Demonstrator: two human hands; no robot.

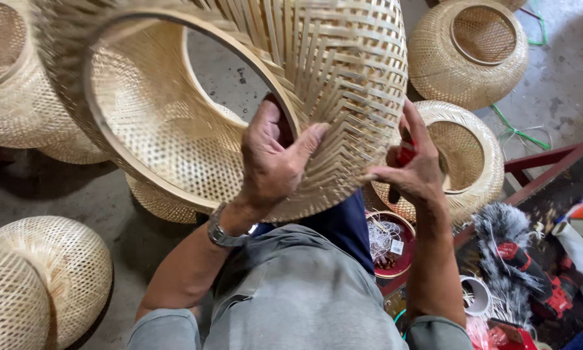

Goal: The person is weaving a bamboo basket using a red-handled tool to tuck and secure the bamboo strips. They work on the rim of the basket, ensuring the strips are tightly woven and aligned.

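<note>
While the woven bamboo shade [239,97] is held up close to the camera, tilted so its round rim opening faces left, the floor around it carries more of the same kind. A red round bowl [405,256] sits low beside the person's knee, holding a tangle of white string and some small dark bits. Behind the right hand stands a bamboo basket [479,162] with its open mouth upward; what lies inside it cannot be told. Another bamboo shade [466,52] stands further back on the concrete floor [563,84], and one more [38,279] rests at the lower left.

The left hand [272,162] grips the held shade's rim, thumb inside the opening and fingers spread on the outer weave. The right hand [411,165] is just beside the shade's lower right edge, fingers pinched narrowly around a small red tool [405,154] that touches the weave.
</note>
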